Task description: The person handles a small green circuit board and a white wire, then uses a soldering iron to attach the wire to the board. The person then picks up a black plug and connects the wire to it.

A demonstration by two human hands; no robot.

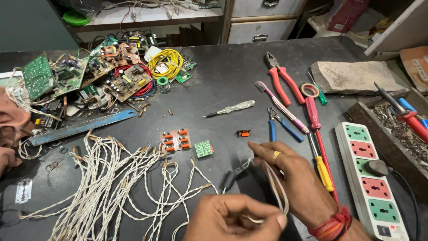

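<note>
left hand (236, 218) pinches white wire (278, 189) | right hand (290, 174) grips same wire

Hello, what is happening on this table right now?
A person works at a dark workbench with both bare hands. The right hand and the left hand hold a loop of white twisted wire between them, with a small dark part at its far end. More white wires lie spread to the left, near two small circuit boards. Pliers, screwdrivers and a power strip lie to the right.
</note>
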